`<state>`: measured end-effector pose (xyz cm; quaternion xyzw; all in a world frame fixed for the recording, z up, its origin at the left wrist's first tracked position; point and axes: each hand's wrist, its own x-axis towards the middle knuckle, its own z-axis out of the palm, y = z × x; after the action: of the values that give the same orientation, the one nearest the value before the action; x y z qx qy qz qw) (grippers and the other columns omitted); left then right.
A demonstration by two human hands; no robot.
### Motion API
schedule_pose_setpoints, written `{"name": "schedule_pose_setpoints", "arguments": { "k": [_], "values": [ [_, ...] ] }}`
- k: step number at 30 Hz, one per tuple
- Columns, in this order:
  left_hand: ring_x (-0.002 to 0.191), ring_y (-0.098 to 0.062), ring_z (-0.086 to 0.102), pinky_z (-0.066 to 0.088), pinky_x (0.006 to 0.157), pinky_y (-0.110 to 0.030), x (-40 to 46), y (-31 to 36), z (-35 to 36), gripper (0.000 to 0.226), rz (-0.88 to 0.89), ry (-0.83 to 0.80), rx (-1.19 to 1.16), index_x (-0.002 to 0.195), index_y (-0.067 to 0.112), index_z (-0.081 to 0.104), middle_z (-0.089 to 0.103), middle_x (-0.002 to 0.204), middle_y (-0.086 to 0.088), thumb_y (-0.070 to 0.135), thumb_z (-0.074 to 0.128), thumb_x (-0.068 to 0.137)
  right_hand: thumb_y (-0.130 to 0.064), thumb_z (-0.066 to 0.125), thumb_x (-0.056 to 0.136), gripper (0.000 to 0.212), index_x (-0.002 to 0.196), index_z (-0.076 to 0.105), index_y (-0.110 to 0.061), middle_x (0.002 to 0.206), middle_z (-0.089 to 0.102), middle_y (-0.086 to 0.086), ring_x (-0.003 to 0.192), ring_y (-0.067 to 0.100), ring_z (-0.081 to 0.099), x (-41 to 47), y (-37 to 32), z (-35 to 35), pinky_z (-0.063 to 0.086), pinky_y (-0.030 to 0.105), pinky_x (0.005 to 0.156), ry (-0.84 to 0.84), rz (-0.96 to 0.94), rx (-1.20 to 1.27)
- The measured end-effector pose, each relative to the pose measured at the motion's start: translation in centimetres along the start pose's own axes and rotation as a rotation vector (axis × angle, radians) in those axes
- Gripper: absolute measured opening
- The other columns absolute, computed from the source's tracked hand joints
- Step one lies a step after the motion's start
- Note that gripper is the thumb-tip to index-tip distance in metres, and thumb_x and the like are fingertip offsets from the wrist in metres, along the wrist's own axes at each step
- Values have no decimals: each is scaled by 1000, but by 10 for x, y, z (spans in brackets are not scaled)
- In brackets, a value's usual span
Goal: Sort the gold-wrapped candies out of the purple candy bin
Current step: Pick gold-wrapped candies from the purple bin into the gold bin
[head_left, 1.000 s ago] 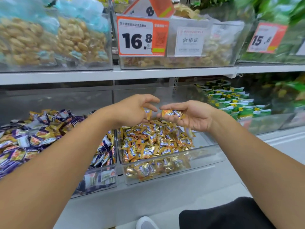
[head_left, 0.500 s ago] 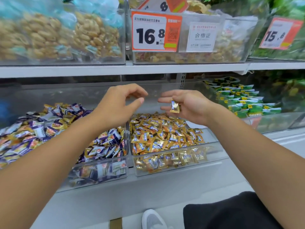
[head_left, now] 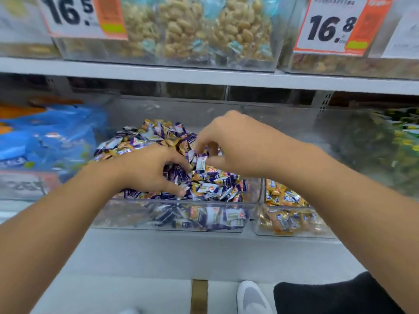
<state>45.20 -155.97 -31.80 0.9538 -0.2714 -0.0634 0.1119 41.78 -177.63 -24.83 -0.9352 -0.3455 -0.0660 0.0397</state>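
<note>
The purple candy bin (head_left: pixel 127 217) is a clear box at the centre of the lower shelf. It is heaped with purple-and-white candies, with gold-wrapped candies (head_left: pixel 174 142) mixed among them. My left hand (head_left: pixel 152 171) is down on the pile, fingers bent and spread, their tips among the wrappers. My right hand (head_left: pixel 229 143) hovers over the middle of the heap and pinches a small white-and-purple wrapped candy (head_left: pixel 200 163) between thumb and fingers. To the right stands a clear bin of gold candies (head_left: pixel 286 200).
Blue snack bags (head_left: pixel 49 137) fill the bin on the left and green packs (head_left: pixel 403 143) the one on the far right. The upper shelf (head_left: pixel 204 75) holds bins of peanuts with price tags. White shoes (head_left: pixel 251 298) show on the floor below.
The view swung left. Both hands moved from above the gold candy bin down onto the purple bin's pile. The gold candy my right hand held is gone from it.
</note>
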Motion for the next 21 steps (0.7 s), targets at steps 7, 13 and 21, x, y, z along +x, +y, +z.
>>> {"name": "schedule_pose_setpoints", "arguments": {
  "k": [7,13,21],
  "values": [
    [104,-12,56,47,94,-39,-3,-22,4,41,33,-55,48,109,40,69,60,112,16,45,84,72,-43,79,82,67,139,53,-19,120,60,6,62,22,69,52,-4,53,63,41,66,-770,230,-118],
    [82,-5,60,49,83,-30,-3,-39,-1,32,-61,0,25,95,47,64,61,103,20,37,82,70,-20,80,79,15,80,70,-10,71,69,5,67,24,70,74,24,42,61,36,68,-491,209,-313],
    [99,-10,60,48,91,-37,-6,-50,-10,25,-85,36,71,84,35,74,65,105,16,51,84,68,-32,86,74,27,83,67,-16,79,60,-3,87,24,62,89,4,40,57,38,75,-333,157,-281]
  ]
}}
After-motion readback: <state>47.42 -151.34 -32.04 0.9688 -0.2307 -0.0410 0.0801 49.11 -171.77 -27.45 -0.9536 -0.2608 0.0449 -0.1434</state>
